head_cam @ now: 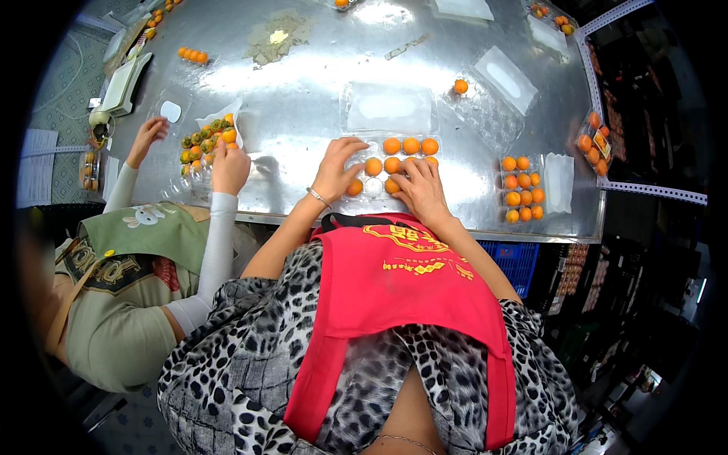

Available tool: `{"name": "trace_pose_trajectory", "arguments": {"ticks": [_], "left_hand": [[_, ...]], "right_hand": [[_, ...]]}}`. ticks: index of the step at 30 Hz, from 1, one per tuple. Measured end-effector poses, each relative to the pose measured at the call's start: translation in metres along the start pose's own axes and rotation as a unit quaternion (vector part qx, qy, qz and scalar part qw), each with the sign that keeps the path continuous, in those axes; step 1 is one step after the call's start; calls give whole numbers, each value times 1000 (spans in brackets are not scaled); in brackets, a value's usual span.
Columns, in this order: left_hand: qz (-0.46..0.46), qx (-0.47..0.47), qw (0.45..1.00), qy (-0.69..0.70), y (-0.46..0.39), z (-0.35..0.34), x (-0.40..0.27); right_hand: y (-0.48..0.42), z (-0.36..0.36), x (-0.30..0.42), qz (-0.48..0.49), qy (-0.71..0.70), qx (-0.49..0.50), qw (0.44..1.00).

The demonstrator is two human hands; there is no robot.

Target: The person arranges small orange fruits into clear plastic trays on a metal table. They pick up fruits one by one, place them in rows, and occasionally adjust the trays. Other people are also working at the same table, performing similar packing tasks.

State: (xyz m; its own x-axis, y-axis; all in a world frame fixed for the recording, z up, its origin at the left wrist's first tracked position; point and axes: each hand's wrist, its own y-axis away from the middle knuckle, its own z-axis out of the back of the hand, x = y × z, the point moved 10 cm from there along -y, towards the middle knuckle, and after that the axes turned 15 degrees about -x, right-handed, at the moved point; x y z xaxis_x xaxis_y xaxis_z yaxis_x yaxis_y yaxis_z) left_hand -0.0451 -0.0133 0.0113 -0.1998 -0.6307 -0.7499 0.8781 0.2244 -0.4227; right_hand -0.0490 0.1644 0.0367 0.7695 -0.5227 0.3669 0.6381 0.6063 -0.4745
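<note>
An open clear plastic clamshell tray (373, 186) lies in front of me, its lid (391, 108) laid back on the far side with a white pad in it. Orange fruits (391, 146) fill many of its cups; the cup at the near middle holds none. My left hand (336, 169) is at the tray's left side, fingers spread and curved beside a fruit (373, 166). Over the right part lies my right hand (422, 189), its fingers around a fruit (392, 185) in the near row and hiding some cups behind it.
A filled tray (523, 190) stands to the right, and a tray with one fruit (461, 86) farther back. At left, a co-worker's hands (230, 169) are at a tray of fruits with green tops (196, 139). A scale (126, 84) stands beyond. The metal table's near edge (483, 234) is close to me.
</note>
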Motion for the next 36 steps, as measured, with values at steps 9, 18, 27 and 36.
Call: {"name": "trace_pose_trajectory", "arguments": {"ticks": [9,18,27,36], "left_hand": [[-36,122,989,-70,50,4,4],[-41,126,990,-44,46,1,9],[366,72,833,408,35,7,12],[360,80,731,574,4,10,-61]], "right_hand": [[-1,15,-19,-115,-46,-78,989],[7,30,-33,-183,-99,-124,970],[31,25,-51,-384,-257,-116,879],[20,26,-38,-366,-285,-104,880]]}}
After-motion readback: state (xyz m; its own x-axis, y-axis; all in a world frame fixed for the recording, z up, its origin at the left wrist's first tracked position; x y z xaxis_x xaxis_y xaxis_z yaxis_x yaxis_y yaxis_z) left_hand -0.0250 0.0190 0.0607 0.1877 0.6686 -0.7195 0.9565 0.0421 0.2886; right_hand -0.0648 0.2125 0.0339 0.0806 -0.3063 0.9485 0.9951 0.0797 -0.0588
